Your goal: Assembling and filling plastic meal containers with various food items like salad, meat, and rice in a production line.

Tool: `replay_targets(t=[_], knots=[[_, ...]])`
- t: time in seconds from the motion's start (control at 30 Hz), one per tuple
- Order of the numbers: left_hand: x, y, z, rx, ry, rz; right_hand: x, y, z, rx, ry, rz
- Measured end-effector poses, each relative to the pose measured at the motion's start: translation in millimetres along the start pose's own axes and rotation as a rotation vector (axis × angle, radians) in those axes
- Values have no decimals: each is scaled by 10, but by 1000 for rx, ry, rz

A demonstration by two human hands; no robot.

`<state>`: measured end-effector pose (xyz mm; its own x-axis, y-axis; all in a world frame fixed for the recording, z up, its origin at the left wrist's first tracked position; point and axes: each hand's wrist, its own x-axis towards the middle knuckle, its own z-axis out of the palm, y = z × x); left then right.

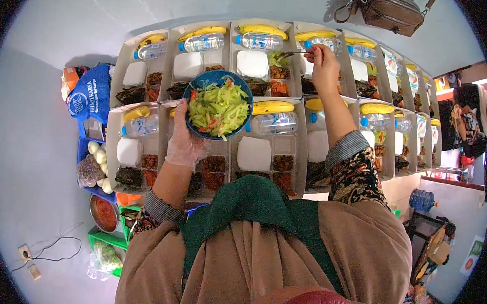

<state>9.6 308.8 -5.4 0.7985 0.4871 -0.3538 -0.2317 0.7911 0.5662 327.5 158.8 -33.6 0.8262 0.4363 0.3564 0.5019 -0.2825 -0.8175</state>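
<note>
My left hand (184, 143), in a clear plastic glove, grips a dark blue bowl (245, 84) by its near left side. Sliced green vegetables with red pieces (218, 108) fill the bowl. Farther right, the fingers of my right hand (324, 71) pinch the handle of a metal spoon (296, 52). The spoon's head reaches left over greens (276, 59) in a tray compartment of a back-row meal box (291, 30). That box also holds a banana (261, 29), a water bottle (261, 41), a white packet (252, 64) and reddish-brown food (279, 73).
Two rows of similar open boxes span the table, including a front-row box (233, 168) under the bowl. To the left are a blue bag (92, 97), a blue crate (83, 149) and a pan of red food (103, 213). A brown handbag (393, 14) lies beyond the boxes.
</note>
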Motion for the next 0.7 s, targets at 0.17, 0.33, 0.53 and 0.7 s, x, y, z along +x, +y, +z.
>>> replay_targets(t=[0.17,0.33,0.53,0.7], knots=[[-26,21,76,73,20,32,-78,-28,53,49,32,-51],[-15,-6,31,27,32,-4,-84,62,113,-57,41,-85],[-5,-27,-51,31,28,-7,-140,17,118,100,104,-99],[4,-48,-24,41,18,11,-143,69,154,-93,67,-108]])
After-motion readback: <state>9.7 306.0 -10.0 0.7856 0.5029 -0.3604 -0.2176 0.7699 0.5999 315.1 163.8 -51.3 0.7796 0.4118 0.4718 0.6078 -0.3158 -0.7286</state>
